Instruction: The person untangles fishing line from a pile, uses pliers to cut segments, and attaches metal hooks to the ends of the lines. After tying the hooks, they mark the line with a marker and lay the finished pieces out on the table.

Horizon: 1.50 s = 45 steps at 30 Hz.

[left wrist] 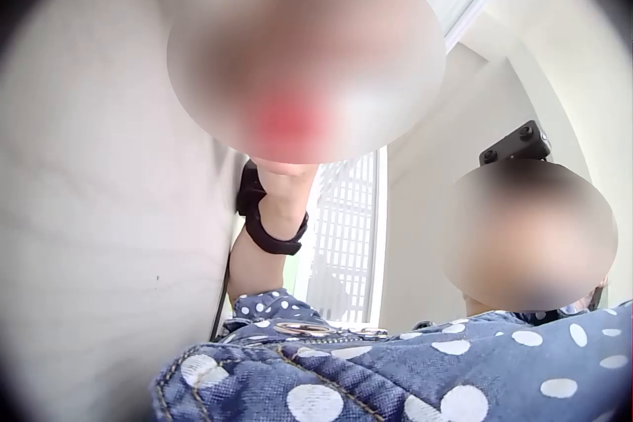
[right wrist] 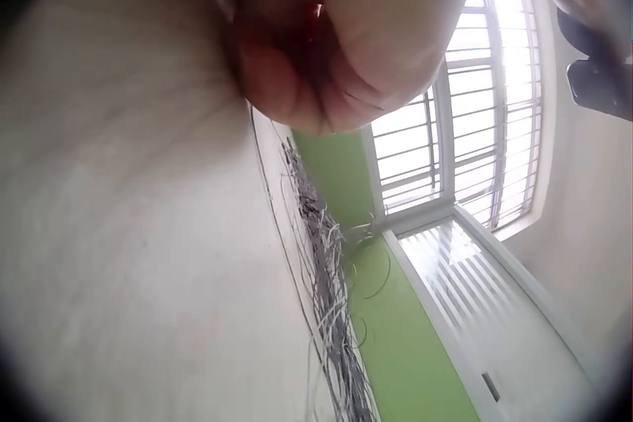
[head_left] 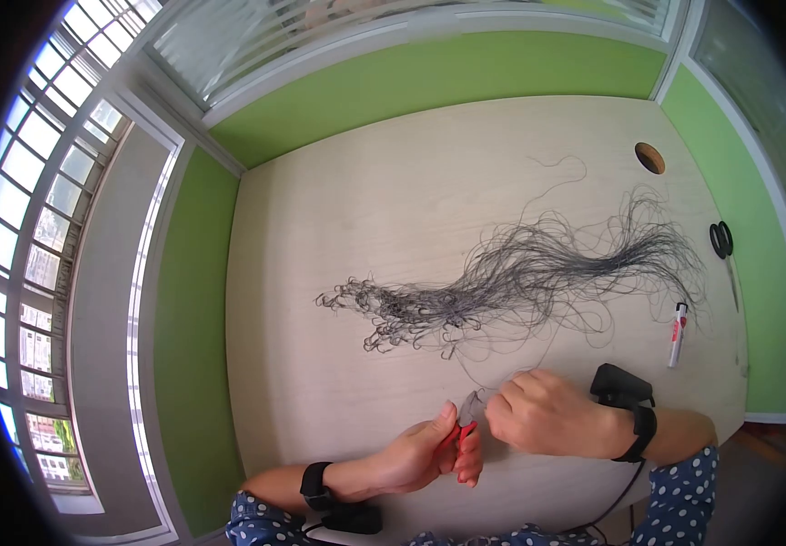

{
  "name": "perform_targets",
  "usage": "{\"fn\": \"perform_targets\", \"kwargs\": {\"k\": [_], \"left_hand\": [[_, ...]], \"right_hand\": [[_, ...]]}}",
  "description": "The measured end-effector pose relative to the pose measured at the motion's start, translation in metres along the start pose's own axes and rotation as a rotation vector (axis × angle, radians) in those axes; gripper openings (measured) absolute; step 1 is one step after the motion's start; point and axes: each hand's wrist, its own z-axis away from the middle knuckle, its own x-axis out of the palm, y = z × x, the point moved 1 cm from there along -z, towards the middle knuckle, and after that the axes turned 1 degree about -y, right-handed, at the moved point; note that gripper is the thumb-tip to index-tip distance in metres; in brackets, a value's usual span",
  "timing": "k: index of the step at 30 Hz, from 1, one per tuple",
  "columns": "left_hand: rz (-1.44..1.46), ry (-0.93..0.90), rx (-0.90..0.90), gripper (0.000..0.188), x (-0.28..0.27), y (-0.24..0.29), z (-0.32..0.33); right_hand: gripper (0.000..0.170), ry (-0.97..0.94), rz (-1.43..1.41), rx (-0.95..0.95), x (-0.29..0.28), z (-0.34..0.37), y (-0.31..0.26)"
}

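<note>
In the head view my left hand (head_left: 420, 455) grips pliers with red handles (head_left: 472, 407), their grey metal nose pointing up and away from me. My right hand (head_left: 546, 414) is close against that nose, its fingers curled and pinching a thin dark wire. A slack loop of this wire runs over the table from a long tangled bundle of dark wires (head_left: 502, 273), whose left end is curled into many small loops. In the right wrist view the curled fingers (right wrist: 297, 86) cover the pinched end. A blurred patch hides the left hand's work in the left wrist view.
The pale wooden table (head_left: 320, 200) has green partitions (head_left: 438, 82) around it. At the right lie a white marker (head_left: 678, 335) with a black cap and black-handled scissors (head_left: 721, 239). A round cable hole (head_left: 649, 158) sits near the back right corner.
</note>
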Motion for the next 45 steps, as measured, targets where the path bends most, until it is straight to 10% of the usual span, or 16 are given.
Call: {"fn": "perform_targets", "kwargs": {"k": [36,45], "left_hand": [[0.083,-0.086,0.065,0.058,-0.012,-0.005,-0.004],[0.025,0.242,0.226,0.033,0.003,0.008,0.008]], "right_hand": [[0.013,0.105,-0.13,0.148,0.003,-0.001,0.003],[0.01,0.133,-0.174,0.083,-0.005,-0.005,0.0]]}}
